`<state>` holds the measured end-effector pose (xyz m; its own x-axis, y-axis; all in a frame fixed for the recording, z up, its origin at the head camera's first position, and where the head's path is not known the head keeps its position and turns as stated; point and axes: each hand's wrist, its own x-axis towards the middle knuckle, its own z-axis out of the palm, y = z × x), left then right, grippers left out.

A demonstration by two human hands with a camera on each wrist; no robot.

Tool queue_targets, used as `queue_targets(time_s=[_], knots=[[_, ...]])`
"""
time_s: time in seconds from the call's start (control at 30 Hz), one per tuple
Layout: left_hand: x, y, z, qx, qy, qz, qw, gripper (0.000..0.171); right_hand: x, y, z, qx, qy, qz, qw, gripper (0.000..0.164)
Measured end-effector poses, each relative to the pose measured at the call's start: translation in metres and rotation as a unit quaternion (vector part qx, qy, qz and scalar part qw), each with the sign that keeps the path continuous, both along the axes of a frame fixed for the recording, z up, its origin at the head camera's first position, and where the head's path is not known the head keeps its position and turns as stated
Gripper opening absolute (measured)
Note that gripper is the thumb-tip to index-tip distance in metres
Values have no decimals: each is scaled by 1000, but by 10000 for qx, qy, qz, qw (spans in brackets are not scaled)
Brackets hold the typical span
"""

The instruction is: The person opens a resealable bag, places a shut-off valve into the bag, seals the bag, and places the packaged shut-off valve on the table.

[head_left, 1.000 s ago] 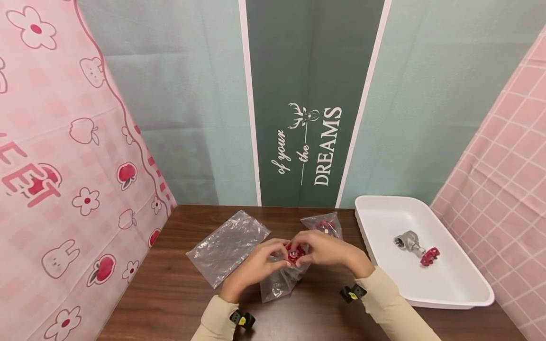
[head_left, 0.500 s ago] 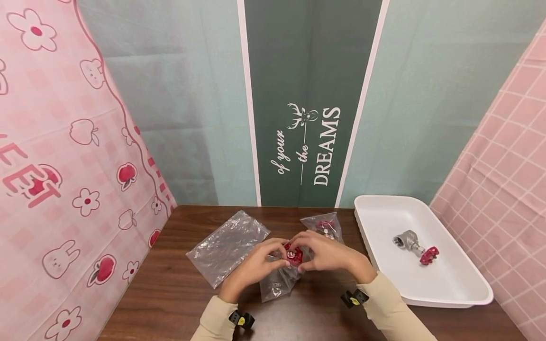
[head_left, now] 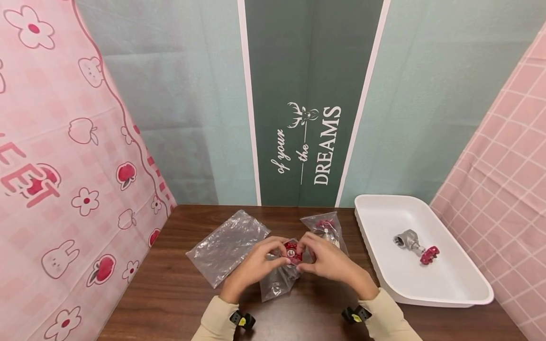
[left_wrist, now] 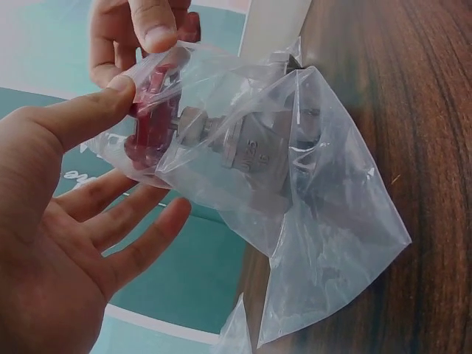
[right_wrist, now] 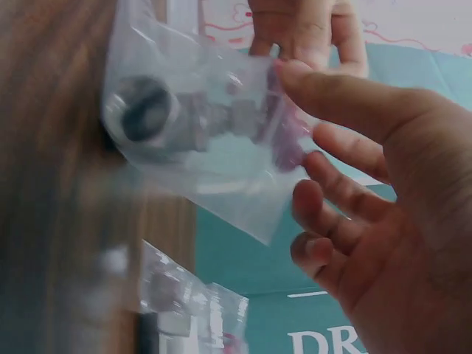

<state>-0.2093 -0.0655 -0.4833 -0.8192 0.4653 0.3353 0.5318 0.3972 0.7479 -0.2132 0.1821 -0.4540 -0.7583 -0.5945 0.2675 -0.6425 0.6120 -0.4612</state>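
Upright on the wooden table stands a metal gate valve [left_wrist: 258, 151] with a red handwheel [head_left: 292, 252], inside a clear plastic bag [left_wrist: 332, 243]. My left hand [head_left: 260, 260] pinches the handwheel's left side through the plastic, its other fingers spread below in the left wrist view. From the right, my right hand [head_left: 326, 259] grips the wheel's edge between thumb and fingers, the plastic between them. In the right wrist view the valve body's round opening [right_wrist: 145, 110] shows through the bag. Part of the wheel is hidden by fingertips.
Behind my right hand lies another bagged valve [head_left: 326, 226] with a red handwheel. A flat clear bag [head_left: 232, 244] lies at the left. The white tray [head_left: 426, 289] at the right holds an unbagged valve [head_left: 411, 241]. A fabric backdrop [head_left: 204, 118] borders the table's far edge.
My right hand's fingers have shifted from over the handwheel to its right edge, uncovering more of the wheel and the bagged valve behind. My left hand keeps its hold.
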Motion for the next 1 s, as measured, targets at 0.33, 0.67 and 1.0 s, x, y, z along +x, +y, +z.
queue_targets(time_s=[0.33, 0.67, 1.0], knots=[[0, 2, 3, -58, 44, 140, 9999, 13, 7, -8, -16, 155, 954, -445, 9943, 43], [1, -1, 3, -131, -119, 118, 9998, 31, 6, -12, -20, -104, 1147, -121, 9933, 43], [-4, -6, 3, 162, -583, 117, 9981, 30, 5, -16, -21, -228, 955, 181, 9950, 43]])
